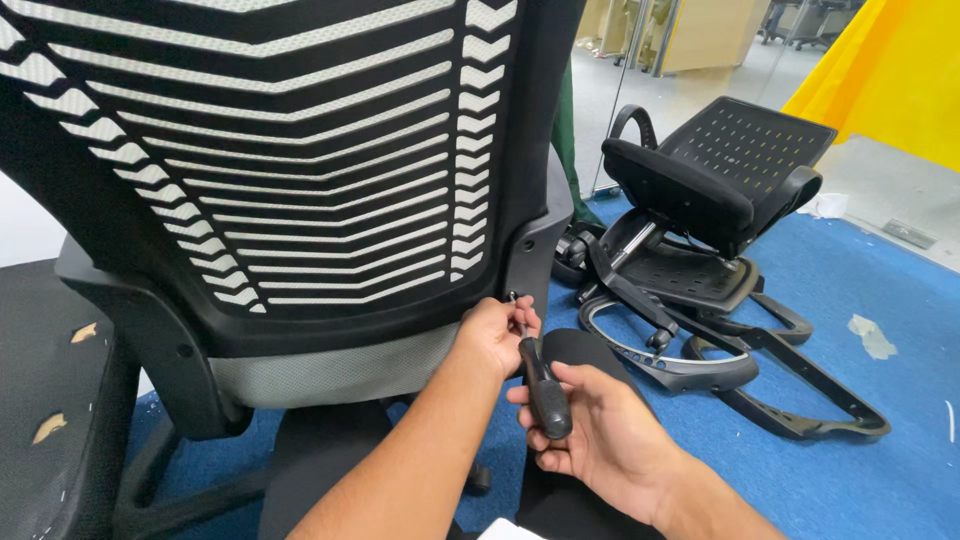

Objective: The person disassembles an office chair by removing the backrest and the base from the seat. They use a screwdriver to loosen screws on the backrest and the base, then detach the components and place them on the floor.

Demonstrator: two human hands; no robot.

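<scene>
Nearest the camera, at the bottom centre of the frame, the right hand (600,435) is closed around the black handle of a screwdriver (541,385), its fingers wrapped over the grip. Just above and to the left, the left hand (492,335) is pinched shut around the metal shaft near the tip, which points at the lower right corner of the office chair back (290,160), where the black frame meets the side bracket; the screw itself is too small and too covered by the fingers to make out. The chair back fills the upper left and centre with black mesh crossed by white curved strips, and a grey mesh band runs below it. A white corner of some flat thing is cut off at the bottom edge; what it is cannot be told. At the left edge a dark surface (45,400) carries two small tan scraps. To the right, on blue carpet (880,450), lies a heap of dismantled chair parts (700,250). A yellow sheet (890,70) fills the upper right corner, and pale cabinets (700,30) are partly cut off along the top.
</scene>
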